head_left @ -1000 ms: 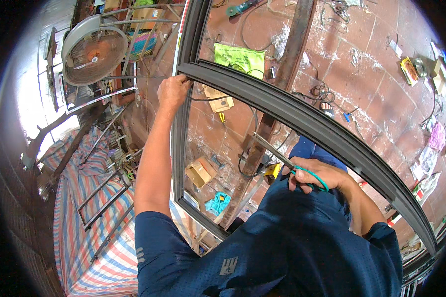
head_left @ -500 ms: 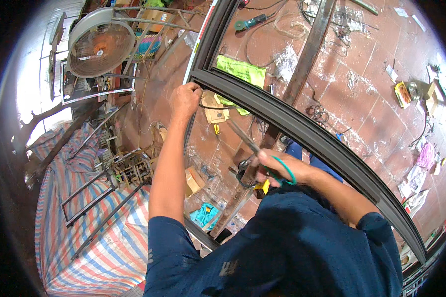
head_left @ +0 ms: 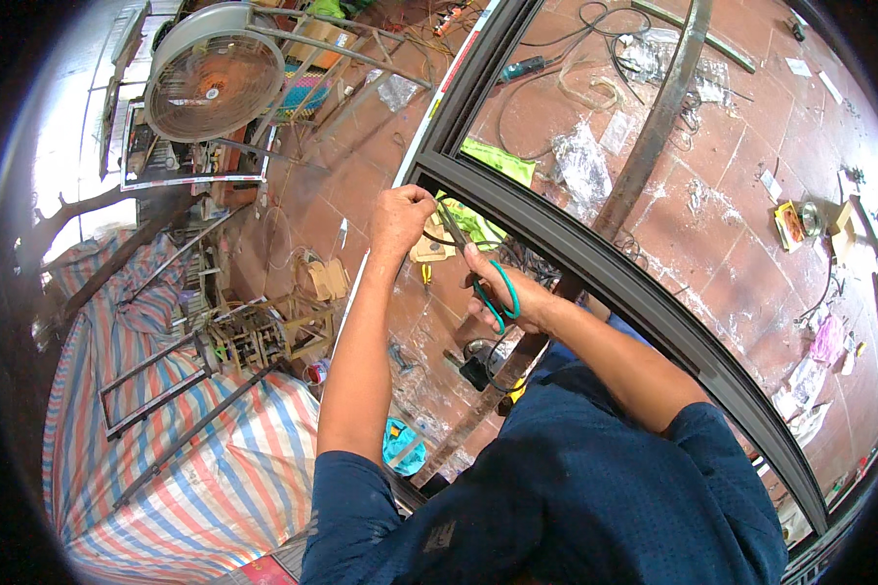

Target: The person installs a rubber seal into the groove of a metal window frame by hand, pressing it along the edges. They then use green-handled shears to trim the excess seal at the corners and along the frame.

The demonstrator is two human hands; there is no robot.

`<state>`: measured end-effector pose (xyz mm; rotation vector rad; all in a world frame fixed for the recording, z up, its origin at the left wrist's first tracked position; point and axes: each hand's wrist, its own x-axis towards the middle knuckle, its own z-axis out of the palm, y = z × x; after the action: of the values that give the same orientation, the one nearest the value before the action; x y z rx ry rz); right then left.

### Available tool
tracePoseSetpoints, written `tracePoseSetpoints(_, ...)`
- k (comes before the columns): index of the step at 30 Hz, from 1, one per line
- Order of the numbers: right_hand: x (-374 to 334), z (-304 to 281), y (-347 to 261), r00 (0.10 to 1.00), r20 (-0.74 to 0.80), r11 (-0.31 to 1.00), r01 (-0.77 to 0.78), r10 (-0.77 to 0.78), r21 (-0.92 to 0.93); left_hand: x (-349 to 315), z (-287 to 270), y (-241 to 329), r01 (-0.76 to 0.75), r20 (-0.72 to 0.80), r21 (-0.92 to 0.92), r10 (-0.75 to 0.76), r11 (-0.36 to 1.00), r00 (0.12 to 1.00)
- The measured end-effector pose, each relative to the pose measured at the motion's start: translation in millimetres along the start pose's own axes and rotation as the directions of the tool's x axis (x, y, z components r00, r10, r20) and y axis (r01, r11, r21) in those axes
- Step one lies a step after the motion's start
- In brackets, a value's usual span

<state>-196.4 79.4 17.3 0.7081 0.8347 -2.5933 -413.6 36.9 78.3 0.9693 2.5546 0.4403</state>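
Note:
My left hand (head_left: 400, 222) is closed in a pinch at the inner corner of a dark grey metal frame (head_left: 556, 216). From its fingertips a thin black flexible strip (head_left: 478, 243) runs off to the right. A pair of scissors with green handles (head_left: 506, 283) sits in my right hand (head_left: 525, 300), fingers through the loops. Their blades point up and left, close to the strip by my left fingertips. Whether the blades touch the strip, I cannot tell.
Under the frame a rusty steel bar (head_left: 654, 127) crosses the tiled floor. A large round fan (head_left: 215, 83) stands at the far left, above a striped tarp (head_left: 215, 468). A power tool (head_left: 522, 68), cables, plastic wrap (head_left: 583, 171) and a yellow-green bag (head_left: 498, 161) lie around.
My right hand has brought the scissors up and left, close to my left hand. The left hand stays pinched at the frame's corner. The whole view has shifted somewhat.

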Motion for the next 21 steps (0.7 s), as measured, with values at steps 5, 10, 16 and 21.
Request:
tracePoseSetpoints(5, -2, -4, 4, 0.999, 0.031, 1.0, 0.009, -0.01, 0.01, 3, -1, -1, 0.007, 0.003, 0.014, -0.008, 1.0, 1.0)
tracePoseSetpoints(10, 9, -2, -2, 0.995, 0.006, 0.995, 0.096, -0.097, 0.016, 8, 0, -8, 0.007, 0.006, 0.041, -0.007, 0.999, 1.0)
tracePoseSetpoints(16, 13, -2, -17, 0.992, -0.041, 0.99, 0.123, -0.12, 0.065, 5, -1, -2, -0.023, -0.008, 0.051, 0.024, 0.998, 1.0)
tracePoseSetpoints(21, 9, -7, -25, 0.992, -0.046, 0.991, 0.117, -0.114, 0.06, 5, -2, -1, -0.017, 0.001, 0.062, 0.017, 0.998, 1.0)
